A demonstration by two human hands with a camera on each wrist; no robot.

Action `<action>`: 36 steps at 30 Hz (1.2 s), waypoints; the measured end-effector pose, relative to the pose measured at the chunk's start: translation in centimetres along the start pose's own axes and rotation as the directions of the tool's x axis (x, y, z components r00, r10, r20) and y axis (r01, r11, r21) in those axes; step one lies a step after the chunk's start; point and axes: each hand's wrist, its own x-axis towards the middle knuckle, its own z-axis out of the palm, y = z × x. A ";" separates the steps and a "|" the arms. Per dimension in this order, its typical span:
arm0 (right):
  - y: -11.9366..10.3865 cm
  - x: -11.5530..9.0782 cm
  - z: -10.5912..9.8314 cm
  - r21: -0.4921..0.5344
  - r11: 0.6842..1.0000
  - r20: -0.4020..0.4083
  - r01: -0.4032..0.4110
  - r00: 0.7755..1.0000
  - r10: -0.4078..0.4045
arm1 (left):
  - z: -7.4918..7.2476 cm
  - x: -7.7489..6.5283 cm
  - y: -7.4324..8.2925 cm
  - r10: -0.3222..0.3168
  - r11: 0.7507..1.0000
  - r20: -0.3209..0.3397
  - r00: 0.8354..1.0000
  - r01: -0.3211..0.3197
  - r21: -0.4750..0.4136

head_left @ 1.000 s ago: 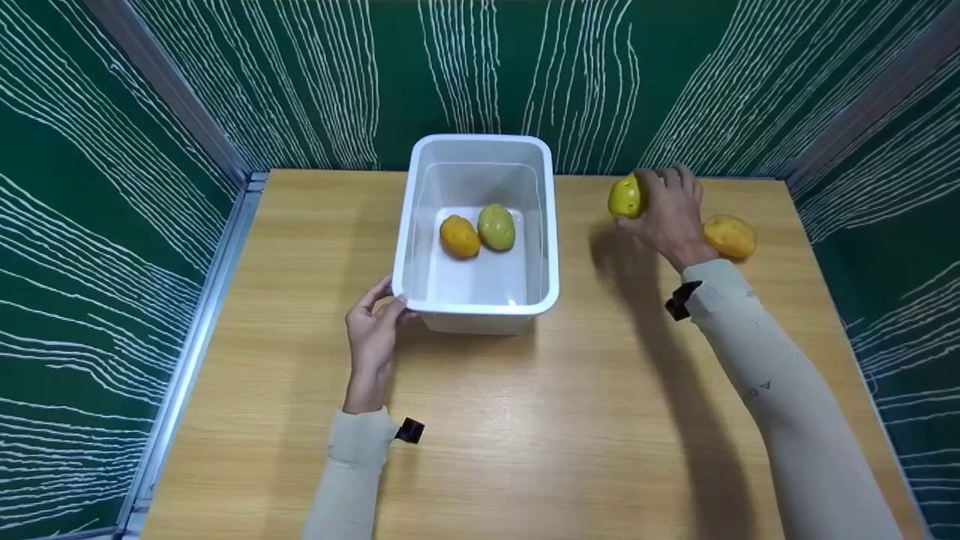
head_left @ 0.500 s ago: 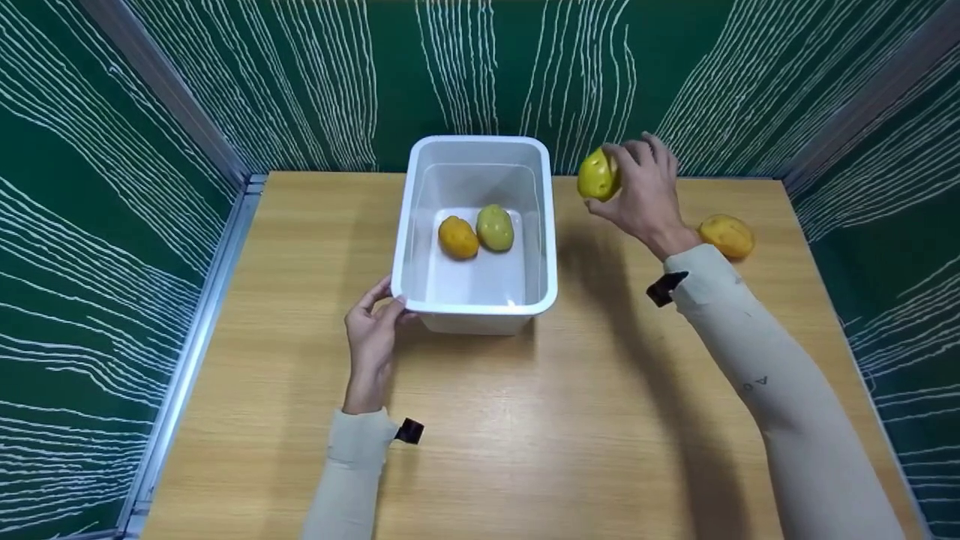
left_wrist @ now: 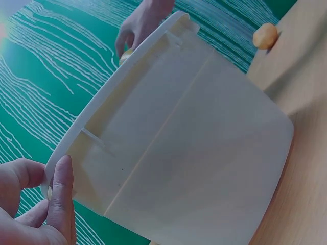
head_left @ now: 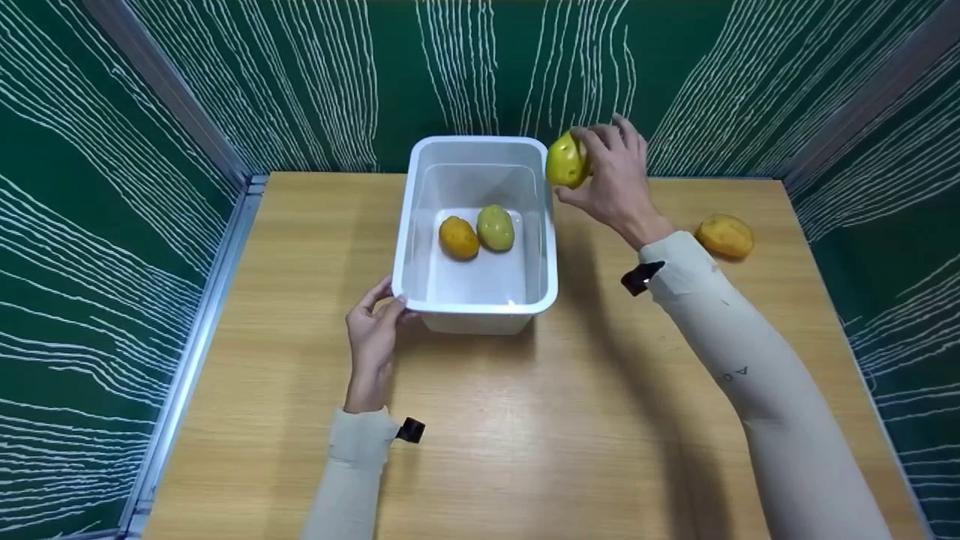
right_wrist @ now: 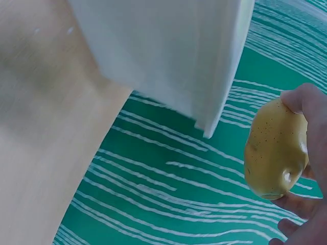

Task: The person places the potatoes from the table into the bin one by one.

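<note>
My right hand [head_left: 611, 176] grips a yellow, speckled, dimpled potato [head_left: 568, 160] between thumb and fingers, up at the far right corner of a white plastic bin [head_left: 474, 309]. In the right wrist view, the potato [right_wrist: 276, 149] hangs beside the bin's wall [right_wrist: 153, 56], clear of the table. My left hand [head_left: 373, 326] pinches the bin's near left corner; the left wrist view has its thumb and fingers around the rim [left_wrist: 97, 102]. Inside the bin lie an orange-yellow mango-like piece [head_left: 458, 238] and a green one [head_left: 496, 228], side by side.
Another yellow potato-like piece [head_left: 725, 236] lies on the wooden table [head_left: 600, 450] at the right. Green walls [head_left: 517, 67] with white wavy lines enclose the table at the back and both sides.
My right hand has carried the potato leftward and up, from over the table's right side to the bin's far right corner. The left hand and the bin have stayed put.
</note>
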 end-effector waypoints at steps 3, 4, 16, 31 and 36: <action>-0.9 0.3 0.3 0.005 1.000 0.008 0.016 1.000 -0.016 | 0.0 0.0 0.0 -0.003 1.000 -0.002 1.000 0.003 0.006; -1.2 0.4 0.4 0.008 1.000 0.012 0.020 1.000 -0.021 | 0.1 0.0 0.0 -0.002 1.000 -0.003 1.000 0.002 0.008; -4.3 1.1 1.7 0.005 0.999 0.107 0.045 0.993 -0.045 | 0.0 0.0 -0.1 0.016 1.000 0.018 1.000 -0.016 0.003; -7.6 2.6 3.0 0.001 0.998 0.174 0.061 0.983 -0.060 | 0.1 0.1 -0.1 0.008 1.000 0.000 1.000 -0.008 -0.001; -8.5 2.8 3.8 -0.013 0.996 0.209 0.088 0.974 -0.083 | 0.1 0.0 -0.1 0.004 1.000 -0.006 1.000 -0.004 0.002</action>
